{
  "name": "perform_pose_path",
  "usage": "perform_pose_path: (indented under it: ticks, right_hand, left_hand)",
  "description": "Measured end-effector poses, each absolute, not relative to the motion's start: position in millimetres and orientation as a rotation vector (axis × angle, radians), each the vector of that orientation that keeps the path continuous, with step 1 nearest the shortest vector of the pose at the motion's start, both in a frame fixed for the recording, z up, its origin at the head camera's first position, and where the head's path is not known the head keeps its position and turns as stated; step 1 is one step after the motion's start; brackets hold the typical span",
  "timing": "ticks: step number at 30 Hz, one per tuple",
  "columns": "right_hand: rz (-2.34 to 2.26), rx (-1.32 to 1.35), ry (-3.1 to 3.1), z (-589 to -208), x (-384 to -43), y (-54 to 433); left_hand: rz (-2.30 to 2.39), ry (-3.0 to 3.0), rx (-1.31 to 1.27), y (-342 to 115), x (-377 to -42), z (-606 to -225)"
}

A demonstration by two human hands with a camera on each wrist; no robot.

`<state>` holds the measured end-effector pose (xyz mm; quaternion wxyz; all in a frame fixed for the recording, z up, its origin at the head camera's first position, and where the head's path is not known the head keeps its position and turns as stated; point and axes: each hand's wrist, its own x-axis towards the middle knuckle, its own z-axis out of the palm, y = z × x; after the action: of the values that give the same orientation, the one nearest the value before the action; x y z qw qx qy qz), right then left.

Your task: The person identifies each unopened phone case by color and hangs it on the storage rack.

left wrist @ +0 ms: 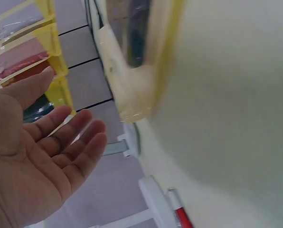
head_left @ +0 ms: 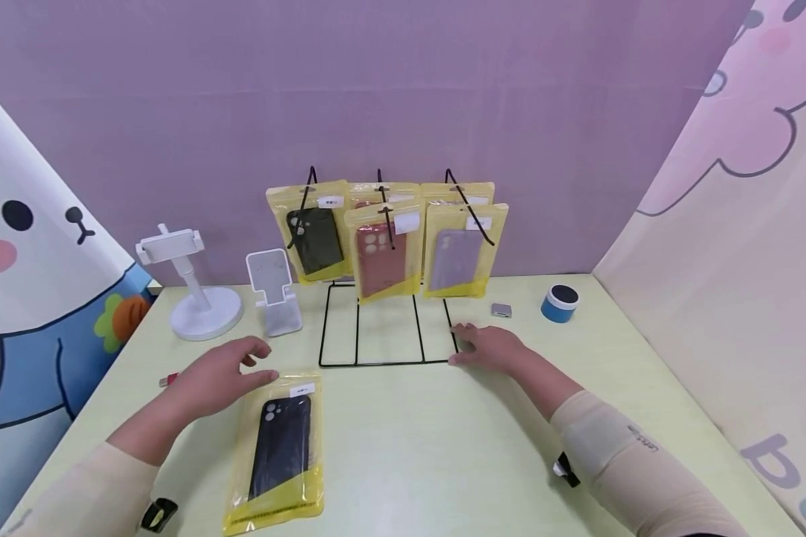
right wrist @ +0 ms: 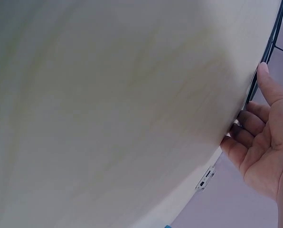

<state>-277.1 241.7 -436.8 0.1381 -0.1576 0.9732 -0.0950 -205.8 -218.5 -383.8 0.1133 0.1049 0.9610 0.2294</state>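
My left hand [head_left: 225, 377] hovers over a yellow-edged clear pouch [head_left: 278, 507] that lies flat on the table with a black phone case [head_left: 282, 444] inside. Its fingers are loosely bent and hold nothing, as the left wrist view also shows. At the front right corner of a black wire display rack [head_left: 389, 363], my right hand [head_left: 490, 349] grips the base wire, thumb at the corner and fingertips over the side. Pouched cases hang from the rack's hooks: a black one [head_left: 317, 242], a red one [head_left: 381, 261] and a lilac one [head_left: 455, 257], with others partly hidden behind.
On the left stand a white round-based phone stand [head_left: 204, 313] and a smaller white phone holder [head_left: 282, 317]. A red-ended stick [head_left: 168, 380] lies beside my left hand. Behind my right hand are a small grey device [head_left: 501, 310] and a blue cylinder [head_left: 559, 306]. Fabric walls enclose the table.
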Motion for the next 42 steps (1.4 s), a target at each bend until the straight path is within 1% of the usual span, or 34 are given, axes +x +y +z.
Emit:
perform_pose_path:
  ticks: [7,15,23,30,35,42]
  right_hand:
    - [-0.261,-0.472,2.822,-433,-276,241]
    - [-0.270,-0.463,2.820,-431,-275,241]
    - [-0.279,-0.457,2.814,-433,-275,240]
    - [-0.268,-0.466,2.816,-432,-275,240]
    - [-0.259,-0.465,2.822,-433,-275,240]
    - [-0.251,-0.463,2.820,-433,-275,240]
  left_hand:
    - [0.621,2.790,0.340,-220,-198,-400]
    - [0.560,2.791,0.419,-221,-199,-416]
    - [0.504,2.817,0.443,-219,-202,-422]
    - [0.509,2.827,0.468,-219,-202,-422]
    - [0.604,2.818,0.483,-221,-202,-419]
    - [0.813,2.739,0.419,-223,-205,-401]
